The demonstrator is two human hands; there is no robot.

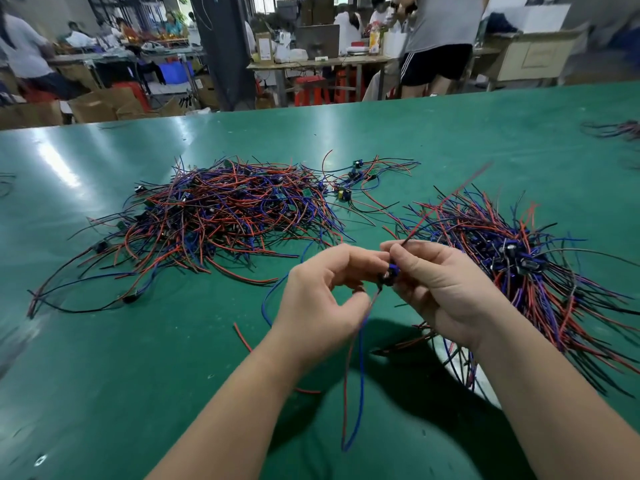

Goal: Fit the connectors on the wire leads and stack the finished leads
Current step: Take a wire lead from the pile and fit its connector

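Note:
Both hands meet above the green table (104,358), near its front edge. My right hand (440,289) pinches a small dark connector part (388,274) with blue on it, and a red and a black lead rise from its fingertips. My left hand (322,299) curls beside it and pinches the red and blue wires (356,375) that hang down in a loop below the hands. A loose heap of red, blue and black leads (221,209) lies at the middle left. A second, more aligned pile of leads (526,271) lies to the right.
A few single leads with small boards (353,178) lie between the two piles. A short red wire piece (242,336) lies near my left wrist. More wires (620,129) sit at the far right edge. People, stools and benches stand beyond the table.

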